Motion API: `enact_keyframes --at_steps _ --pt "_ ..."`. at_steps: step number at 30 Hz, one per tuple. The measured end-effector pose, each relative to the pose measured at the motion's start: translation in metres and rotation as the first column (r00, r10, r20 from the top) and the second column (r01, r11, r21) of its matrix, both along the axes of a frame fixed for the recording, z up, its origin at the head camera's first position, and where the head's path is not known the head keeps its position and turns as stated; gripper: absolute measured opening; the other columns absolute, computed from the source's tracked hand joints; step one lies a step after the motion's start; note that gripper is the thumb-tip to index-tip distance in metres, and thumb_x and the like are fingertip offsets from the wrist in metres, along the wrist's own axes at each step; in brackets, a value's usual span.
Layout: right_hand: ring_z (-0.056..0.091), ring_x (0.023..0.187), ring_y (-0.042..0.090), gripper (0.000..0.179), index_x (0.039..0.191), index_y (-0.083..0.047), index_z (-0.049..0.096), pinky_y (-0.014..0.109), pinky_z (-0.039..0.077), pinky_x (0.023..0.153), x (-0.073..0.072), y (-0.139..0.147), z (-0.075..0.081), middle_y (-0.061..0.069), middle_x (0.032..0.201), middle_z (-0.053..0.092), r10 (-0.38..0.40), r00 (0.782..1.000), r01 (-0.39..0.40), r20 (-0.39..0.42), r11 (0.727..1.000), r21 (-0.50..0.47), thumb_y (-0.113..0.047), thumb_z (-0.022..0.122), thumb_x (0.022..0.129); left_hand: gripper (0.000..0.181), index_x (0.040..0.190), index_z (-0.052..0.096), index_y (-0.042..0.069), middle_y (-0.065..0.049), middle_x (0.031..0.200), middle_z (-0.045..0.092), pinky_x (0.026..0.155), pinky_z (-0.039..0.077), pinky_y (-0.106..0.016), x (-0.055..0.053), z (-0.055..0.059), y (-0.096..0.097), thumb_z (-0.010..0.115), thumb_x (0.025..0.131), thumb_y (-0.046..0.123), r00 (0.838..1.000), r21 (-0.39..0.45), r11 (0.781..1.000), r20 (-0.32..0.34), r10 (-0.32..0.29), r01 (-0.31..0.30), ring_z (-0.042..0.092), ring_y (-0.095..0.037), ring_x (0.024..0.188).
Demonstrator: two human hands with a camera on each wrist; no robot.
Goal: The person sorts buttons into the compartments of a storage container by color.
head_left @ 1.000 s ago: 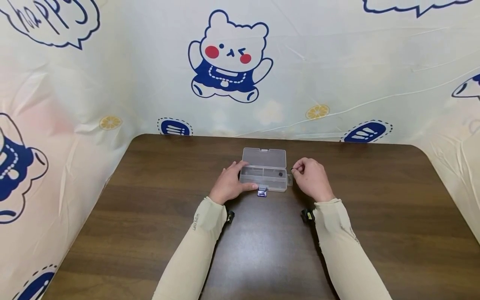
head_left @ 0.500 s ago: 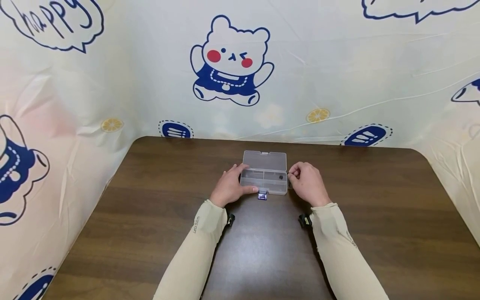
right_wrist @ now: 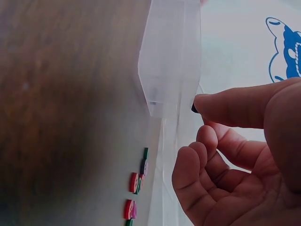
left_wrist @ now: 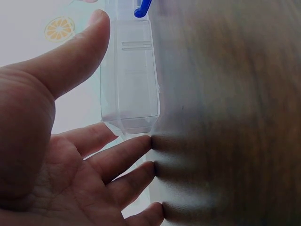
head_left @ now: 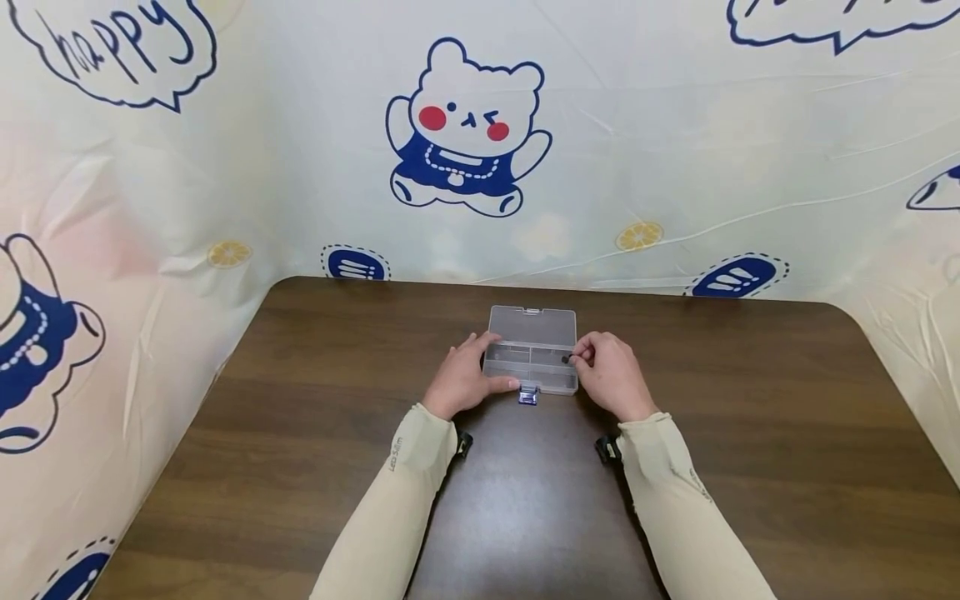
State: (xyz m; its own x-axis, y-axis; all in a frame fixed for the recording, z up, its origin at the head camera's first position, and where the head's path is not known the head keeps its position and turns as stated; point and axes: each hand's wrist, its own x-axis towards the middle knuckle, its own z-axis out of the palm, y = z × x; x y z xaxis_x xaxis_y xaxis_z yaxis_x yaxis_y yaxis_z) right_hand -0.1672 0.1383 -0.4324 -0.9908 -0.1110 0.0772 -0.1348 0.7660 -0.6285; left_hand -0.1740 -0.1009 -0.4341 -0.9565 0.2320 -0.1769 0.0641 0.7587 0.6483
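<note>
While the clear compartment box (head_left: 551, 387) is set on the worktop (head_left: 495, 517) with its long axis running left to right, its lid (head_left: 532, 326) is laid back from the far long side, pointed toward the printed backdrop (head_left: 585, 150). On the opposite long side of the box, a blue latch (head_left: 528, 396) is turned outward, away from the lid. The box's left end is flanked by the left hand (head_left: 462, 381), its thumb and fingers spread apart. At the box's right end, a small black piece (right_wrist: 194, 108) is pinched by the right hand (head_left: 611, 375); which way it points cannot be told. Small coloured pieces (right_wrist: 134, 182) are scattered beyond the box's right end.
</note>
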Motion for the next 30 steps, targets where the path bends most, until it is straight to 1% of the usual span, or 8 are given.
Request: enact_keyframes --at_steps 7,20,27,30 --pt "0.056 0.08 0.025 0.006 0.093 -0.003 0.068 0.038 0.048 0.075 0.0006 -0.0032 -0.0026 0.009 0.087 0.059 0.009 1.0 -0.009 0.014 1.0 0.002 -0.007 0.065 0.094 0.077 0.148 0.049 0.013 -0.013 0.156 0.041 0.124 0.014 -0.05 0.0016 0.0018 -0.0001 0.084 0.083 0.037 1.0 0.005 1.0 -0.004 0.005 -0.005 0.025 -0.03 0.15" --pt "0.056 0.082 0.025 0.005 0.094 -0.003 0.068 0.038 0.049 0.077 0.0025 -0.0054 -0.0029 0.009 0.089 0.06 0.011 1.0 -0.011 0.017 1.0 0.013 -0.008 0.065 0.095 0.076 0.146 0.051 0.012 -0.014 0.155 0.043 0.123 0.016 -0.052 0.002 -0.0007 0.0005 0.084 0.083 0.037 1.0 0.005 1.0 -0.019 -0.001 0.001 0.027 -0.032 0.15" --pt "0.055 0.081 0.024 0.006 0.094 -0.005 0.069 0.038 0.046 0.072 0.0024 -0.0082 -0.002 0.007 0.089 0.06 0.019 1.0 -0.019 0.022 0.999 0.03 -0.009 0.064 0.095 0.077 0.146 0.051 0.012 -0.013 0.156 0.043 0.123 0.015 -0.051 0.0008 -0.0008 0.0002 0.084 0.082 0.038 1.0 0.005 1.0 -0.016 -0.002 0.002 0.026 -0.031 0.15" --pt "0.055 0.08 0.023 0.006 0.093 -0.005 0.069 0.037 0.046 0.071 0.0026 -0.0084 -0.0022 0.007 0.088 0.06 0.026 0.999 -0.026 0.019 0.999 0.033 -0.008 0.064 0.096 0.077 0.146 0.051 0.011 -0.014 0.156 0.043 0.123 0.015 -0.051 0.0015 -0.0006 0.0001 0.084 0.082 0.037 1.0 0.014 1.0 -0.015 0.0 0.0 0.026 -0.032 0.15"
